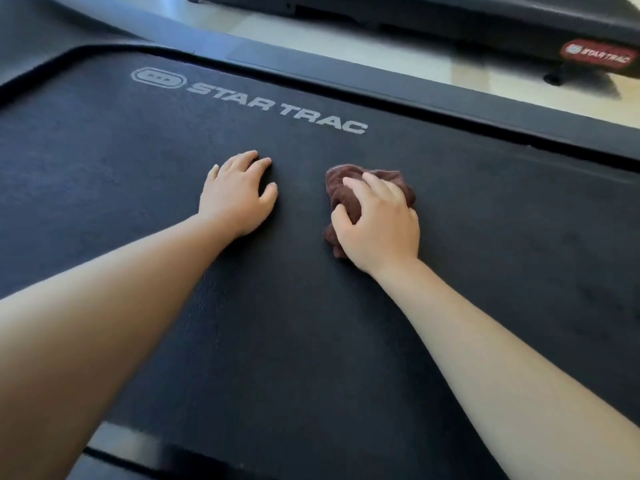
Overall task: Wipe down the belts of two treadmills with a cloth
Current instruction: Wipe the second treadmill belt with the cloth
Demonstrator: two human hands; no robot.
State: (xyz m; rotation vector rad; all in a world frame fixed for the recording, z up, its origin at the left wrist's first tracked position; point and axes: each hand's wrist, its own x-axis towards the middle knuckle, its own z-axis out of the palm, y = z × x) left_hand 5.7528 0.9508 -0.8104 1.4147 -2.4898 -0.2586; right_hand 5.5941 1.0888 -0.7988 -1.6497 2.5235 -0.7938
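**Black belt, bunched cloth: where the wipe may fall short**

Black textured treadmill belt (311, 341) fills the view. The second black treadmill (519, 26) stands beyond the far side rail (415, 95). The left hand (239, 195) braces mid-belt, fingers slightly spread, tips down. Just beside it, the right hand (381, 223) grips the crumpled brown terry cloth (389, 177), fingers curled into it. Wadded so small, the cloth could miss strips near the belt's edges, and leaning weight might shift the belt.
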